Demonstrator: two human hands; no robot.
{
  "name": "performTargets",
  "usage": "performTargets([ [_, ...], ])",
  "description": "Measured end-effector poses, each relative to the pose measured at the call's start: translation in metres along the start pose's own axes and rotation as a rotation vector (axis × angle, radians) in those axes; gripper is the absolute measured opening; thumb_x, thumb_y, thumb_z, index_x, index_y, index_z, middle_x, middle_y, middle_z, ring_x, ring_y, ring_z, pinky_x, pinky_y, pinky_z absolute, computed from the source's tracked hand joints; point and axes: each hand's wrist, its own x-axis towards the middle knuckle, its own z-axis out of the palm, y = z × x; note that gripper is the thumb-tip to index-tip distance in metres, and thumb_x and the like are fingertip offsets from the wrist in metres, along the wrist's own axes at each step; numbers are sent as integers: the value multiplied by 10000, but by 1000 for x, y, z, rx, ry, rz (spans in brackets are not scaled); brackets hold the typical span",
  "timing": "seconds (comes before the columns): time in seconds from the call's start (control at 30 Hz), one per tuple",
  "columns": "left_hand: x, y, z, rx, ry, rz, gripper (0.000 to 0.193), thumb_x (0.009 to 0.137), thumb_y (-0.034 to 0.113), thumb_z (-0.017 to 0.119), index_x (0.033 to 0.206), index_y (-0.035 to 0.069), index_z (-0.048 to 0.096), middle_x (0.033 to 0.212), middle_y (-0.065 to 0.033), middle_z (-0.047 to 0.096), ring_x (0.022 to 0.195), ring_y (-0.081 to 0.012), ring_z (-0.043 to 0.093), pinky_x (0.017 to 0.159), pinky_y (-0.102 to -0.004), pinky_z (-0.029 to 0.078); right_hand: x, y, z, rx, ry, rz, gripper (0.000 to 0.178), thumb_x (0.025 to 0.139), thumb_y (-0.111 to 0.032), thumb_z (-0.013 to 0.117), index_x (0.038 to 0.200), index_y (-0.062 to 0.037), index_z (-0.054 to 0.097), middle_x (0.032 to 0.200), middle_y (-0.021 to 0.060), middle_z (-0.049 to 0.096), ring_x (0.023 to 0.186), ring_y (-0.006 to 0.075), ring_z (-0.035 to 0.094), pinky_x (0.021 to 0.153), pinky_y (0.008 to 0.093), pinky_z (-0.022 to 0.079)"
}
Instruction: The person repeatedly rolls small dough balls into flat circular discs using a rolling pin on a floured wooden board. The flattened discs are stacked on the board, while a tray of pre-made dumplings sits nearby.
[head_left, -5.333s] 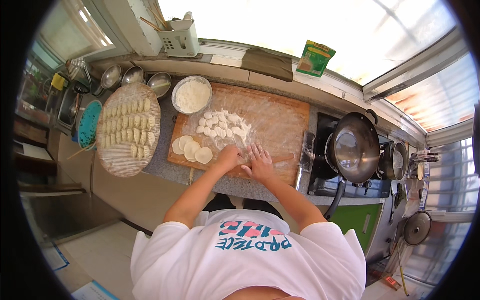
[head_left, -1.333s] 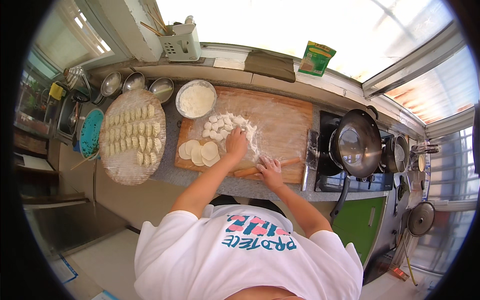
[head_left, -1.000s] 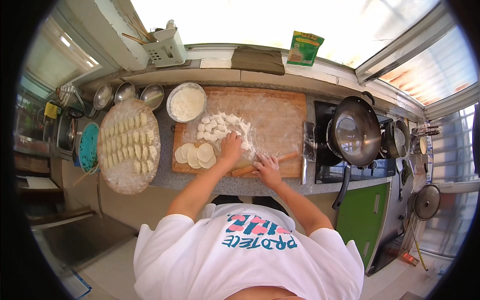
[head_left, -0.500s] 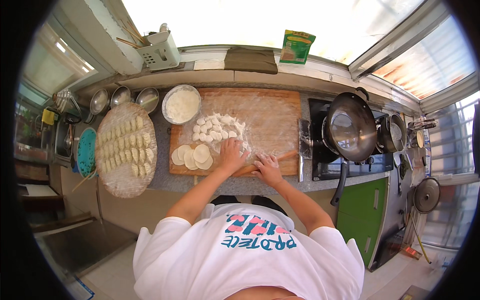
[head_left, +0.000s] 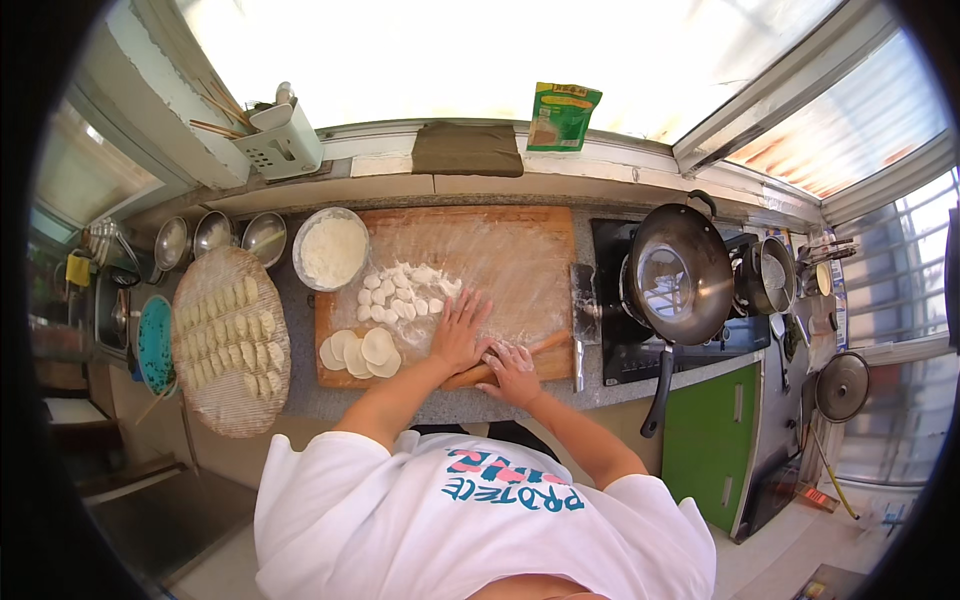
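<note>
My left hand [head_left: 460, 332] lies with fingers stretched out on the floured wooden board [head_left: 520, 240], close to the small dough pieces [head_left: 384, 296]. Beside it, my right hand [head_left: 513, 374] is over a wooden rolling pin [head_left: 552, 342] lying slantwise near the board's front edge. Whatever is under my fingers is hidden. Several flat round dough wrappers [head_left: 377, 347] overlap at the board's front left corner. A bowl of flour [head_left: 333, 249] stands by the far left corner, and a cleaver [head_left: 584, 310] lies along the right edge.
An oval tray [head_left: 222, 410] of dumplings stands left, beside a teal basin [head_left: 155, 345] and metal bowls [head_left: 265, 238]. On the right, a wok [head_left: 680, 272] sits on the black stove [head_left: 612, 350], its handle jutting forward. A green packet [head_left: 563, 117] stands on the sill.
The view has shifted, so the board and counter appear lower and further left. My left hand's fingers have spread out, and my hands now sit closer together by the rolling pin.
</note>
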Motion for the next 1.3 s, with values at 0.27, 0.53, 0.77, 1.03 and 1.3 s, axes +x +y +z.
performTargets([
  [0.27, 3, -4, -4, -39, 25, 8, 816, 947, 516, 559, 1612, 143, 268, 1672, -173, 194, 1564, -379, 76, 1249, -574, 65, 0, -1, -1, 7, 17, -32, 544, 750, -382, 815, 1246, -208, 672, 1408, 129, 528, 1304, 342, 495, 1082, 520, 369],
  [0.53, -20, -13, -10, -278, 328, -323, 357, 883, 268, 687, 1202, 111, 657, 1291, -118, 552, 1262, -343, 466, 1085, -499, 353, 9, -3, 4, -7, 68, -120, 453, 735, -273, 820, 1166, -225, 688, 1353, 49, 569, 1256, 265, 544, 1056, 521, 377],
  [0.77, -58, -1, -22, -261, 231, -416, 238, 766, 183, 792, 955, 90, 682, 1051, -101, 599, 1108, -323, 526, 973, -448, 432, 11, 10, 10, -24, 45, -120, 441, 759, -271, 799, 1180, -222, 676, 1360, 44, 572, 1256, 264, 545, 1065, 526, 360],
  [1.03, -52, -13, -17, -595, 97, -388, 194, 811, 92, 713, 996, 60, 663, 972, -167, 692, 964, -374, 660, 852, -462, 520, 17, 10, 5, -27, -29, -119, 584, 832, -353, 749, 1351, -138, 588, 1447, 108, 531, 1332, 298, 502, 1107, 528, 353],
  [1.3, -44, -36, -31, -573, 20, -422, 144, 840, 104, 694, 960, 41, 742, 948, -146, 711, 889, -320, 682, 796, -416, 536, 92, 0, -6, -116, -5, -47, 859, 862, -521, 672, 1522, -41, 403, 1518, 199, 460, 1423, 353, 409, 1168, 537, 296],
])
